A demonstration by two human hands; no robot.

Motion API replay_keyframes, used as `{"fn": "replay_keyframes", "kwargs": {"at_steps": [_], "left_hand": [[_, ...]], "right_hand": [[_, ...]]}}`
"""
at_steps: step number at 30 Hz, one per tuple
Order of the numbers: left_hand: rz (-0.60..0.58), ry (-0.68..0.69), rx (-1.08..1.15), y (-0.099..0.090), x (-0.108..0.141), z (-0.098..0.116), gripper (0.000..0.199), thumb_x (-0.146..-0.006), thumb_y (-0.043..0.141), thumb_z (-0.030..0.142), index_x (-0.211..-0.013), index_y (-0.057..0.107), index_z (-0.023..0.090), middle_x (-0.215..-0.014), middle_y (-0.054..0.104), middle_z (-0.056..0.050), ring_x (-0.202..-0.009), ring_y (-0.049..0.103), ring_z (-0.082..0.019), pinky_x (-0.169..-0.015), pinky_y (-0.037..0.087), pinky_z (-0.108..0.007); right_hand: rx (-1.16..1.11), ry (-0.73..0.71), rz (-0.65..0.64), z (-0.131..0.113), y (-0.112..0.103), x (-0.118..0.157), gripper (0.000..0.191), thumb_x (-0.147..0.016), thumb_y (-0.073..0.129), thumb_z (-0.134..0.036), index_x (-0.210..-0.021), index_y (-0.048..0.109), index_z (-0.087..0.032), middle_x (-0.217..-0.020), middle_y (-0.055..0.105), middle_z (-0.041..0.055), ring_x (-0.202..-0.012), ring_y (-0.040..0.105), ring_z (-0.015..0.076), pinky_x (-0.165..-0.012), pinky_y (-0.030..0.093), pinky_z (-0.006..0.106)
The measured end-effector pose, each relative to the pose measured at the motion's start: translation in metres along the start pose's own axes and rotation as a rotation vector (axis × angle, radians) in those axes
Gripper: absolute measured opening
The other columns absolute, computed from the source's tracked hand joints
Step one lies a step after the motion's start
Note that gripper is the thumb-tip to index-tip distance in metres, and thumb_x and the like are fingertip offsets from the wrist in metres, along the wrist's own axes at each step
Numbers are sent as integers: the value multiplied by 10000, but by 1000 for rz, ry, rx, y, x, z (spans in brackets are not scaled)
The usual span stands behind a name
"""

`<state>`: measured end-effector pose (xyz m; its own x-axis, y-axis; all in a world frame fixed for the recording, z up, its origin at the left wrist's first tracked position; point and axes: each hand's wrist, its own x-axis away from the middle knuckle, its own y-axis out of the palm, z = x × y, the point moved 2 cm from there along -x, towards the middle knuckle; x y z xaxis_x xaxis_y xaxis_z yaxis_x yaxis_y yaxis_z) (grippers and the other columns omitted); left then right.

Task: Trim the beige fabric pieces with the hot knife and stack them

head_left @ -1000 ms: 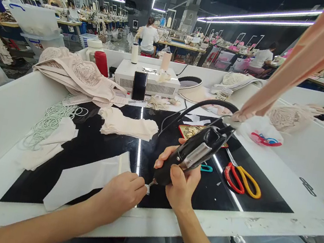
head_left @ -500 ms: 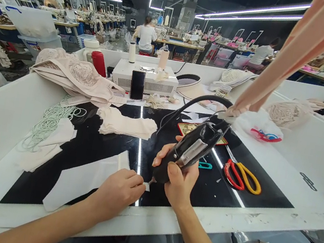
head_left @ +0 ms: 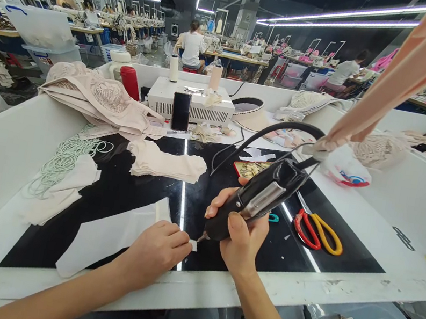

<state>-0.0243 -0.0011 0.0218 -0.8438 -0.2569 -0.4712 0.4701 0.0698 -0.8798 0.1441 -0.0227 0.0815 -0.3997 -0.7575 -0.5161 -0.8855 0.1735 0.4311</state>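
Note:
My right hand (head_left: 243,243) is wrapped round a black corded hand tool (head_left: 270,182) with a metal lever on its side. The tool tilts, its thin metal tip (head_left: 202,238) pointing down-left at the black mat (head_left: 129,270). Peach fabric strips (head_left: 391,91) are tied to its upper end and run up out of view. My left hand (head_left: 158,254) lies closed on the mat, pressing a small white strip (head_left: 193,245) whose end sticks out past the fingers, right by the tip. Under and behind that hand lies a white sheet piece (head_left: 101,241); the wrist covers part of it.
Beyond are a stack of cream fabric pieces (head_left: 167,163), pale green cord (head_left: 60,166) and beige bra parts (head_left: 92,98). Scissors (head_left: 319,232) and a tray of small parts (head_left: 250,170) lie right. A white box (head_left: 190,102) and phone (head_left: 180,111) stand at the back, and low white walls edge the table.
My right hand and the black tool have shifted slightly right, the tip moving a little right along the strip's end. My left hand has stayed in about the same place.

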Motion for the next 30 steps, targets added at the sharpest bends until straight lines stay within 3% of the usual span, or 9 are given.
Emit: {"fn": "replay_keyframes", "kwargs": {"at_steps": [15, 21, 30], "left_hand": [[10, 9, -3, 2, 1, 0, 130, -1060, 529, 103, -1021, 637, 164, -858, 670, 1, -798, 628, -191, -705, 471, -355], [5, 2, 15, 6, 5, -1, 122, -1061, 540, 108, -1069, 645, 169, -900, 695, -12, -811, 628, -198, -701, 461, -356], [5, -18, 58, 4, 5, -3, 146, -1064, 537, 122, -1000, 655, 179, -861, 672, -6, -754, 597, -180, -680, 472, -339]], "right_hand": [[74, 35, 10, 2, -1, 3, 319, -930, 754, -377, -1176, 582, -269, -873, 676, -29, -638, 646, 130, -604, 555, 287], [22, 22, 12, -3, -2, 10, 416, -908, 780, -411, -1249, 580, -281, -878, 671, -24, -635, 639, 133, -595, 546, 295], [71, 47, -4, -1, -3, 15, 389, -942, 749, -409, -1270, 580, -285, -906, 695, -8, -655, 653, 141, -612, 547, 300]]}}
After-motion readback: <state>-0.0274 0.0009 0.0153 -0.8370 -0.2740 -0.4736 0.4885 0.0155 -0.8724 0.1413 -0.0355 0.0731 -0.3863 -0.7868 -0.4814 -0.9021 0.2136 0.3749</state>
